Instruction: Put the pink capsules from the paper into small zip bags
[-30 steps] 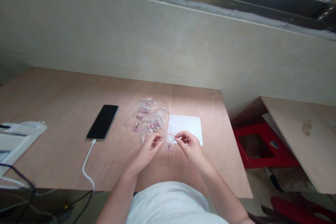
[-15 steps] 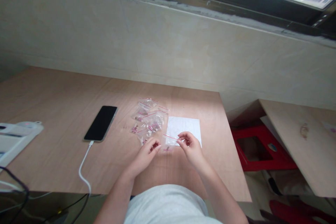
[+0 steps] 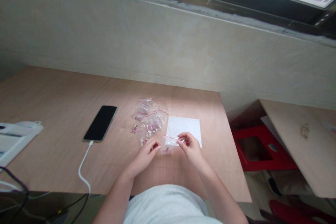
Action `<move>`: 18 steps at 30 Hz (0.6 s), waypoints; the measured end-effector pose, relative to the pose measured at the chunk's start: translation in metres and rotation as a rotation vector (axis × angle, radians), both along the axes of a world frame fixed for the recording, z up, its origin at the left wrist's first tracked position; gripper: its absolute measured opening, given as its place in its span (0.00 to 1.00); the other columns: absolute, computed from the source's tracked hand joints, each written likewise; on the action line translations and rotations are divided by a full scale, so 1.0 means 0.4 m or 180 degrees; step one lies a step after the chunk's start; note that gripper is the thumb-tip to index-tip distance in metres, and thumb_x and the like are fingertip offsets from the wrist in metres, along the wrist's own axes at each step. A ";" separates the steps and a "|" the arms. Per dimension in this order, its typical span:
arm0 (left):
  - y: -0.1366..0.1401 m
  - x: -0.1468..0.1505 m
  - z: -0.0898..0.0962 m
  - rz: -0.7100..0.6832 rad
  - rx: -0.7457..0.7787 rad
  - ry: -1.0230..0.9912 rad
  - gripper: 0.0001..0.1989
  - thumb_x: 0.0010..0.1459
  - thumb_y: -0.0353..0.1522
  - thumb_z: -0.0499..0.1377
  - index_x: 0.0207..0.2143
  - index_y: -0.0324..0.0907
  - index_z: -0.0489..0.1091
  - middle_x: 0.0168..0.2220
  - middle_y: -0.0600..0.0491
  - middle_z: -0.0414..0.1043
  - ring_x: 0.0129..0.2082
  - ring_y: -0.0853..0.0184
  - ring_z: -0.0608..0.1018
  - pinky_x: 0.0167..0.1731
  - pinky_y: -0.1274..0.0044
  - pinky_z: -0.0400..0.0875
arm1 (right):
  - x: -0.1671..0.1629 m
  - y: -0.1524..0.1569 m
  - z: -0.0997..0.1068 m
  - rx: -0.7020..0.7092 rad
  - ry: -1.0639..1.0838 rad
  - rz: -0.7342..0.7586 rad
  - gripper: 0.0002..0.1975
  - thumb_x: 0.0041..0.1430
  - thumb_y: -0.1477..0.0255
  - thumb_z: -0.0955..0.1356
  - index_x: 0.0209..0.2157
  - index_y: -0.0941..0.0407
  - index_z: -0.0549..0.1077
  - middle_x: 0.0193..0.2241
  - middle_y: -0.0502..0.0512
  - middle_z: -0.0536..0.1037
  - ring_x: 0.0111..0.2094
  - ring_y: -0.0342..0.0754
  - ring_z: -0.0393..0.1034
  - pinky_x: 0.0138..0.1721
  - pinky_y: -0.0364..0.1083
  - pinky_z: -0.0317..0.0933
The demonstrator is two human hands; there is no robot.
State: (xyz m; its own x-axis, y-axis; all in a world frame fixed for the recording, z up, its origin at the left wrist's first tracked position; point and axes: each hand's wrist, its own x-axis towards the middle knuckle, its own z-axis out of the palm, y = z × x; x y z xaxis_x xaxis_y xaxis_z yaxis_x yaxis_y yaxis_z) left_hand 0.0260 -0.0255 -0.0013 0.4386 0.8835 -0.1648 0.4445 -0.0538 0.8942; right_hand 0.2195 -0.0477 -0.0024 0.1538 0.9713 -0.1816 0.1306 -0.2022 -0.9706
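Note:
My right hand [image 3: 191,147] pinches the right end of a small clear zip-lock bag [image 3: 171,142] by its red seal line. Small pinkish pieces [image 3: 167,150] show at the bag's bottom. Just left of it, my left hand [image 3: 148,150] has its fingers curled toward the thumb; whatever lies between the tips is too small to make out. A heap of similar clear zip-lock bags [image 3: 154,119] with pink-purple bits inside lies beyond my left hand. A white sheet of paper [image 3: 185,126] is flat on the table, partly under my right hand and the held bag.
A black phone [image 3: 101,123] with a white charging cable [image 3: 83,171] lies to the left. Farther left is a white power strip [image 3: 19,138]. The wooden table [image 3: 65,94] meets the wall at the back. A red stool [image 3: 259,147] and another table [image 3: 307,140] are at right.
Almost nothing differs. The held bag has shifted very slightly, and both hands keep the same positions.

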 end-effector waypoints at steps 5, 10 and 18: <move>0.004 0.000 0.003 -0.0031 -0.0030 0.0022 0.06 0.55 0.32 0.49 0.28 0.40 0.62 0.29 0.55 0.62 0.31 0.68 0.67 0.33 0.77 0.61 | -0.002 0.001 -0.004 -0.0007 0.0014 -0.0020 0.08 0.45 0.73 0.65 0.32 0.57 0.67 0.25 0.50 0.70 0.21 0.40 0.56 0.24 0.41 0.53; 0.006 0.002 0.017 -0.0097 -0.0112 0.0093 0.06 0.55 0.31 0.48 0.26 0.40 0.61 0.28 0.56 0.62 0.31 0.68 0.66 0.33 0.78 0.60 | -0.006 0.003 0.001 0.0064 -0.0043 0.0009 0.09 0.45 0.74 0.64 0.33 0.57 0.67 0.26 0.49 0.69 0.20 0.40 0.55 0.24 0.40 0.52; -0.010 -0.008 0.029 -0.0501 -0.0524 -0.0007 0.07 0.53 0.35 0.52 0.30 0.40 0.64 0.29 0.55 0.64 0.29 0.69 0.66 0.30 0.78 0.61 | -0.019 0.000 0.021 0.0092 -0.0292 0.0139 0.13 0.43 0.77 0.62 0.35 0.56 0.65 0.23 0.47 0.68 0.19 0.39 0.53 0.22 0.40 0.49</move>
